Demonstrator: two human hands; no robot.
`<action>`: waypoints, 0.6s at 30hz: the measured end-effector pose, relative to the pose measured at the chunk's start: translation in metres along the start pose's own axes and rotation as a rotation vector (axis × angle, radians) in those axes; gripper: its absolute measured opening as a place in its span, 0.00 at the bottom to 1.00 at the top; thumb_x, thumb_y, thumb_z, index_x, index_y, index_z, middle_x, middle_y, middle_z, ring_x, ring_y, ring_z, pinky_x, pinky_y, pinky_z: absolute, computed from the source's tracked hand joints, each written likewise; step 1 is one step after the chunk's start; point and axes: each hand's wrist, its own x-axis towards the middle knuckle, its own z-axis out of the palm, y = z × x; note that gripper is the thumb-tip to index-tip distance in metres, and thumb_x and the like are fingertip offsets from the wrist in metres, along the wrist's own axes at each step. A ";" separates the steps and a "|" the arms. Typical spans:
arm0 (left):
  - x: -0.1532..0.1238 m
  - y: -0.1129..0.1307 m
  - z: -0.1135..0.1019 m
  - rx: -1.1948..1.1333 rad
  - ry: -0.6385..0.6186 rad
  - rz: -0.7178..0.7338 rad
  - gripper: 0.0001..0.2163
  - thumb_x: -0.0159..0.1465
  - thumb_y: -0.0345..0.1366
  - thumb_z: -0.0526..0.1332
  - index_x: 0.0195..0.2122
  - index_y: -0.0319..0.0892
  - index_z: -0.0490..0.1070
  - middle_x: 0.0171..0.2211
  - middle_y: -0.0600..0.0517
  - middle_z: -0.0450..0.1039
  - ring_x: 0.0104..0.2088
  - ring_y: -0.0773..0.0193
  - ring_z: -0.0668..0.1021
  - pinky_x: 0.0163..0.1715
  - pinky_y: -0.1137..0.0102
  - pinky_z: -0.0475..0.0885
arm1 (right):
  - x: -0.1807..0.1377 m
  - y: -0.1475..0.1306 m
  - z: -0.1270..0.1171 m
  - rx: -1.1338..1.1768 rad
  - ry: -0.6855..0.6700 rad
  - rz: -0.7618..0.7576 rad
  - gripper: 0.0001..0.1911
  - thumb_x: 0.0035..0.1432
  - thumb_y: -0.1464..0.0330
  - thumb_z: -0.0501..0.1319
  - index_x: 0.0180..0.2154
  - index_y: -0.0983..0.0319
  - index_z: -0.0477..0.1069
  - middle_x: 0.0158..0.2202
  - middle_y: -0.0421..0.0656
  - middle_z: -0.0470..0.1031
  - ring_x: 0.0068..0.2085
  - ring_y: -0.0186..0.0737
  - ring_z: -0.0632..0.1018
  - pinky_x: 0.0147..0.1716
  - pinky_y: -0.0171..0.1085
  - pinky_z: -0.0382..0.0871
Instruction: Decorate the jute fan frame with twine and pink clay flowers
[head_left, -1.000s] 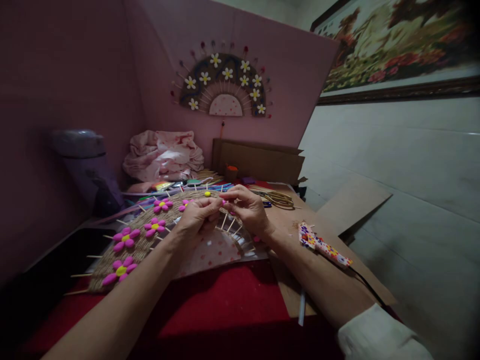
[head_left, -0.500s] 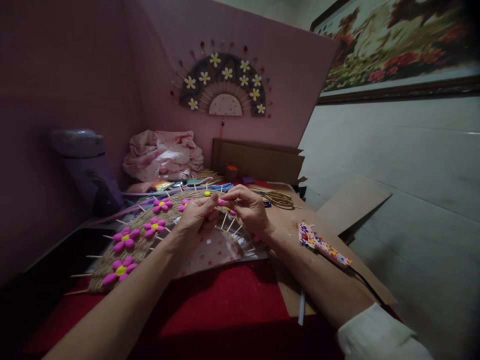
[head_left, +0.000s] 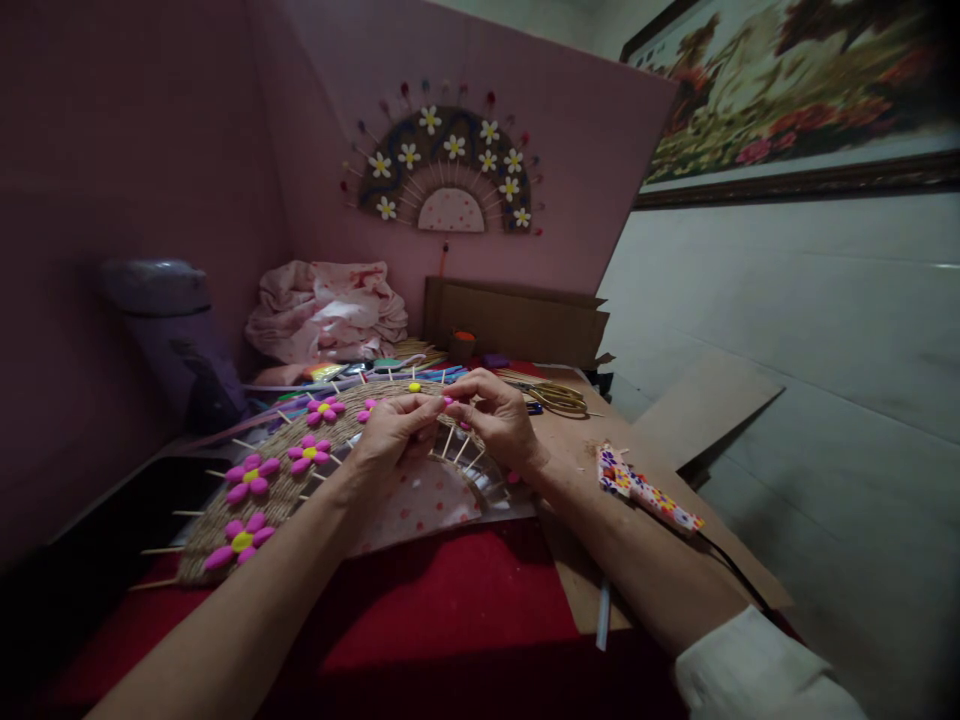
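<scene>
My left hand (head_left: 399, 432) and my right hand (head_left: 495, 415) meet fingertip to fingertip, both closed in a pinch. Between the tips shows a small pink clay piece (head_left: 448, 401), mostly covered by the fingers. Beneath and behind them lies a fan-shaped craft (head_left: 281, 455) wound with twine over thin sticks. It carries several pink clay flowers (head_left: 252, 477) with yellow centres, and a lone yellow clay dot (head_left: 414, 387) near its top edge. Its dotted pink fabric base (head_left: 420, 515) lies below my hands, and my left hand hides part of it.
On a cardboard sheet (head_left: 562, 430) at the right lie gold-handled scissors (head_left: 562, 398) and a flower-patterned glue gun (head_left: 646, 490) with a black cord. A purple tumbler (head_left: 176, 340) and crumpled pink cloth (head_left: 326, 312) stand behind. A finished fan (head_left: 450, 160) hangs on the pink panel.
My left thumb and fingertips have shifted slightly to the right, and my right thumb has dropped a little. The pink piece has moved slightly between the fingers. The fan-shaped craft stays still.
</scene>
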 end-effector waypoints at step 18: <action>0.001 -0.003 0.000 -0.070 -0.015 0.027 0.19 0.47 0.46 0.70 0.19 0.39 0.62 0.11 0.61 0.55 0.10 0.79 0.54 0.09 0.80 0.45 | -0.001 -0.006 0.002 0.083 -0.057 0.060 0.10 0.51 0.61 0.66 0.33 0.60 0.74 0.27 0.39 0.68 0.29 0.32 0.68 0.27 0.33 0.63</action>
